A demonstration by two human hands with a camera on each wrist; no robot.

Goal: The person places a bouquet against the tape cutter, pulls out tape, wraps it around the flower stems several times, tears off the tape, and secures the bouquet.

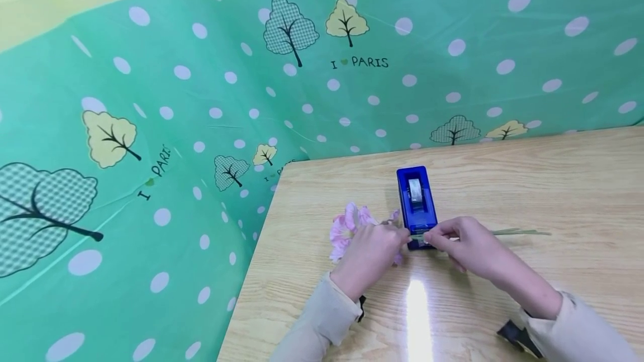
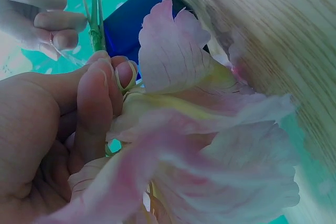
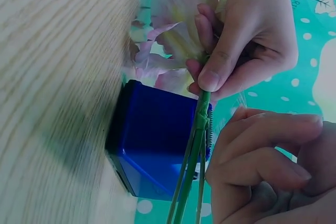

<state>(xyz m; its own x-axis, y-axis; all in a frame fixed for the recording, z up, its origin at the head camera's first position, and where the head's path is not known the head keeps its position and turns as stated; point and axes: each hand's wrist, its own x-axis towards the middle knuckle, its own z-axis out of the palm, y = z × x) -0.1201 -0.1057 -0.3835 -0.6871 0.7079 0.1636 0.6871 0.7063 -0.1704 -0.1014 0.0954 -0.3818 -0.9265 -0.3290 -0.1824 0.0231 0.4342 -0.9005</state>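
My left hand (image 1: pixel 371 251) pinches the green stems (image 3: pixel 195 156) of pink artificial flowers (image 1: pixel 347 228) just below the blooms. The petals fan out beside the left fingers in the left wrist view. A thin strip of clear tape (image 2: pixel 69 57) runs from the stems to my right hand (image 1: pixel 470 246), whose fingertips pinch its end. Behind and beneath the stems stands a blue tape dispenser (image 1: pixel 417 211), its toothed cutting edge close to them in the right wrist view. The stem ends stretch out past the right hand toward the right.
A light wood-grain table (image 1: pixel 578 183) lies under everything. Green dotted cloth (image 1: pixel 382 110) with tree prints hangs along its back and left sides. A dark strap (image 1: pixel 518 337) shows at the right sleeve.
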